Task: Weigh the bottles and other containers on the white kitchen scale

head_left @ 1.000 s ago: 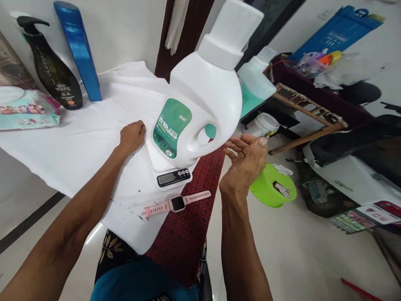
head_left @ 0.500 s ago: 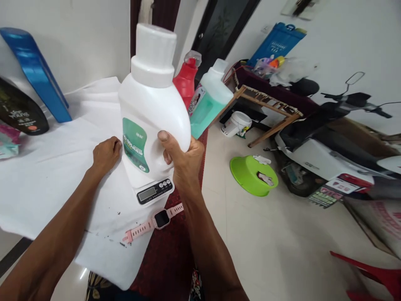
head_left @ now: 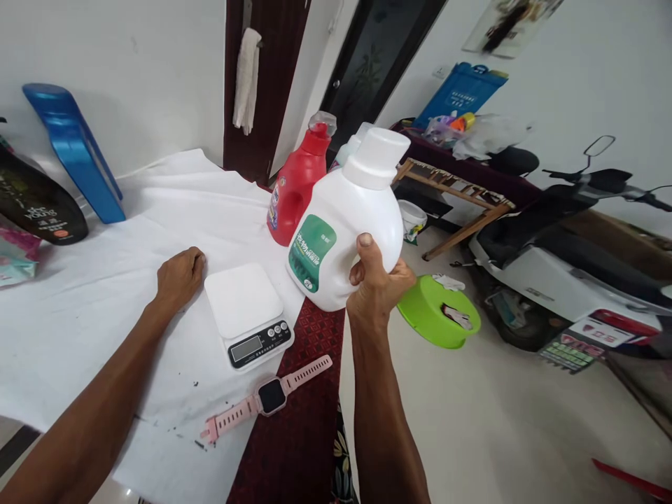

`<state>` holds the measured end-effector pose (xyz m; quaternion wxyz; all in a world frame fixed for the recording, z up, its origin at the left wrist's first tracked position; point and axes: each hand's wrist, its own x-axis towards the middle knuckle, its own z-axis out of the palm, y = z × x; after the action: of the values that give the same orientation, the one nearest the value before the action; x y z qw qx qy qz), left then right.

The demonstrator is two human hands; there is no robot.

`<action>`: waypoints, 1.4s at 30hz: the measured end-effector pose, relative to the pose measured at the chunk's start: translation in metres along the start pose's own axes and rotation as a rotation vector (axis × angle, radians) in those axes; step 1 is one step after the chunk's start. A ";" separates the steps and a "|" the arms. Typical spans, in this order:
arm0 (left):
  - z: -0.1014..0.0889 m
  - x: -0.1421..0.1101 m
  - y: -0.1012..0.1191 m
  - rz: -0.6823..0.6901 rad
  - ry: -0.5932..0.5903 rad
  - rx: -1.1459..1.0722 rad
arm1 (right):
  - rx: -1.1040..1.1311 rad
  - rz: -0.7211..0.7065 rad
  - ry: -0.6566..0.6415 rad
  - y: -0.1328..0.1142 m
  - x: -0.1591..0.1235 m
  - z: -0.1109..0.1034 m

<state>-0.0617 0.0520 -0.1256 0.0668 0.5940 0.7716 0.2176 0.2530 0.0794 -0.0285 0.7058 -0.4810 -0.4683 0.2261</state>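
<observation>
My right hand (head_left: 378, 283) grips the handle of a large white detergent jug (head_left: 344, 224) with a green label and holds it tilted in the air, just right of a small white kitchen scale (head_left: 246, 311). The scale's platform is bare. My left hand (head_left: 179, 274) rests as a loose fist on the white cloth (head_left: 105, 280), close to the scale's left edge. A pink smartwatch (head_left: 269, 395) lies flat in front of the scale.
A red spray bottle (head_left: 297, 185) and a pale bottle half hidden behind the jug stand at the table's far edge. A blue bottle (head_left: 73, 150) and a black bottle (head_left: 36, 206) lean at the left. A green basin (head_left: 435, 315) and a scooter (head_left: 567, 259) are on the floor at the right.
My right hand closed on the jug's handle and lifted the jug off the scale to the right. The left hand stayed on the cloth.
</observation>
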 end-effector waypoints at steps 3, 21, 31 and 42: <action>0.003 0.001 -0.003 0.010 0.024 -0.002 | -0.059 -0.012 0.028 0.022 0.014 0.002; -0.005 0.002 0.003 -0.048 0.020 0.035 | -0.399 -0.499 0.151 0.031 -0.019 -0.037; -0.013 -0.001 0.012 -0.089 0.062 0.027 | -0.793 -0.231 -0.791 0.040 -0.072 -0.086; -0.034 -0.010 0.025 -0.102 0.022 -0.087 | -0.783 -0.439 -0.885 0.030 -0.136 -0.136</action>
<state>-0.0492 0.0387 -0.0866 0.0951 0.5482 0.7912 0.2538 0.3141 -0.0757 -0.1293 0.2467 -0.4574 -0.8519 0.0652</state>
